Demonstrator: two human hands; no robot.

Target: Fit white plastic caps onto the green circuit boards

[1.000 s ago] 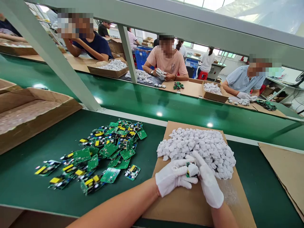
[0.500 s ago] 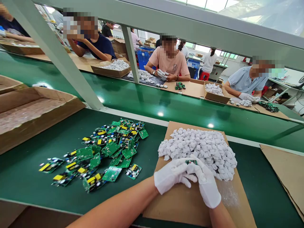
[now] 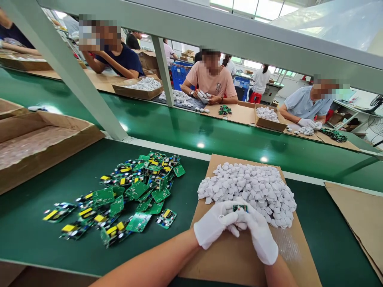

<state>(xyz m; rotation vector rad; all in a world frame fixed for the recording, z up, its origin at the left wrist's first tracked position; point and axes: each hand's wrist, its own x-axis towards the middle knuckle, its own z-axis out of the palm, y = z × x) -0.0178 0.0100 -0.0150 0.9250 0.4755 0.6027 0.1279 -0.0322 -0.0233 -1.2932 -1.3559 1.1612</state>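
Note:
Both my hands wear white gloves and meet over a cardboard sheet (image 3: 221,255). Between their fingertips is a small green circuit board (image 3: 240,208), mostly covered by the gloves. My left hand (image 3: 217,221) has its fingers closed on the board's left side, and my right hand (image 3: 259,229) closes on it from the right. Just beyond the fingers lies a large heap of small white wrapped pieces (image 3: 248,189). To the left, on the dark green table, is a loose pile of green circuit boards (image 3: 136,190) with yellow and black parts; a single board (image 3: 166,218) lies at its right edge.
Open cardboard trays (image 3: 44,159) stand at the left. A slanted metal post (image 3: 86,85) and a long beam cross the view. Beyond the green belt (image 3: 167,125), several people sit at work. More cardboard (image 3: 356,211) lies at the right.
The fingers of my left hand have drawn in closer around the board, which stays between both hands. The whole view has shifted slightly.

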